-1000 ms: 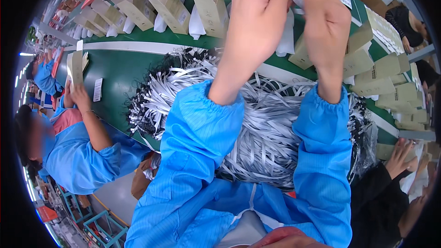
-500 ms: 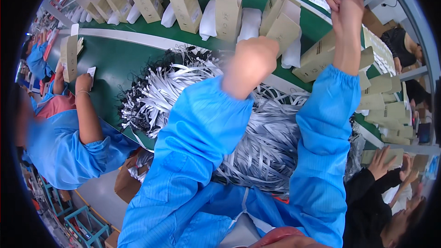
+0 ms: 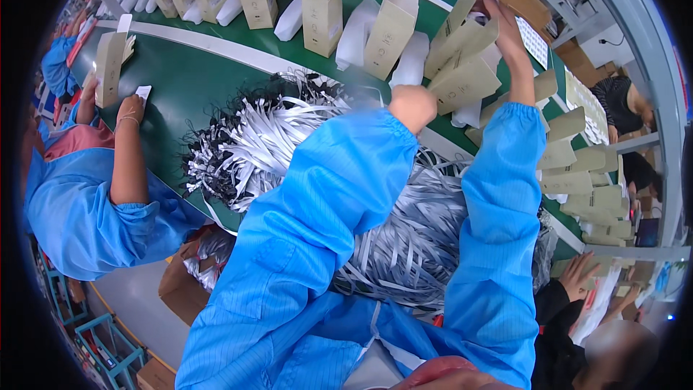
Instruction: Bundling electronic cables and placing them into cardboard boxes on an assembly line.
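Observation:
My left hand (image 3: 413, 107) is curled closed beside the lower left corner of a tilted beige cardboard box (image 3: 464, 88). Its back faces me, so what its fingers hold, if anything, is hidden. Above that box's raised flaps, my right hand (image 3: 505, 25) bends down with curled fingers, partly covered by a flap. Whatever lies in those fingers cannot be made out. Under my forearms spreads a big heap of silvery-white flat straps (image 3: 404, 245) with black cord ends. A white wrapped bundle (image 3: 411, 60) rests just left of the box.
Open beige boxes (image 3: 323, 14) and white wrapped bundles line the green table (image 3: 170, 144) along its far side. More boxes (image 3: 577, 180) stand at right. A co-worker in blue (image 3: 94, 202) handles a box at left. Another person's hand (image 3: 577, 274) shows at lower right.
My right hand has come down and left from high at the right to the box's open top. My left hand has shifted slightly right and down. The view has shifted a little.

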Available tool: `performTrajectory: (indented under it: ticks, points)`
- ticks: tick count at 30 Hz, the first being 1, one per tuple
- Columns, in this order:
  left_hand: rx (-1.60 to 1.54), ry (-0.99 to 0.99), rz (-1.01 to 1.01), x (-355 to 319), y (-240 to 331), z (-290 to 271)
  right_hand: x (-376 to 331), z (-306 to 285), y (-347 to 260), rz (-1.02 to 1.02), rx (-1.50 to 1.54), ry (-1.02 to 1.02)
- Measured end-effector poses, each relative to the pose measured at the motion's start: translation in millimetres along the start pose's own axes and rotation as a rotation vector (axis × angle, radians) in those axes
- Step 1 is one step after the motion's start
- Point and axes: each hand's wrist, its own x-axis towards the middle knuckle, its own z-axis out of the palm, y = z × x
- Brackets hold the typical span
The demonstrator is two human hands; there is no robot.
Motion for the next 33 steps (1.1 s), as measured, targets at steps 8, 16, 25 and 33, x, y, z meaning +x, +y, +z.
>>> performTrajectory:
  ticks: [8, 16, 25, 33]
  points:
    - [-0.417, -0.253, -0.001, -1, -26, -56, 12, -36, -1, 0.135, -0.073, -0.263]
    - [-0.628, 0.377, 0.592, -47, -26, -92, -82, -53, -81, -0.295, 0.400, -0.137]
    - [-1.071, 1.647, 0.389, -84, -23, -133, -146, 20, -85, 0.142, -0.025, -1.374]
    - [-0.983, 0.425, -0.053, -134, -72, -139, -157, -53, -101, -0.228, 0.725, -0.251]
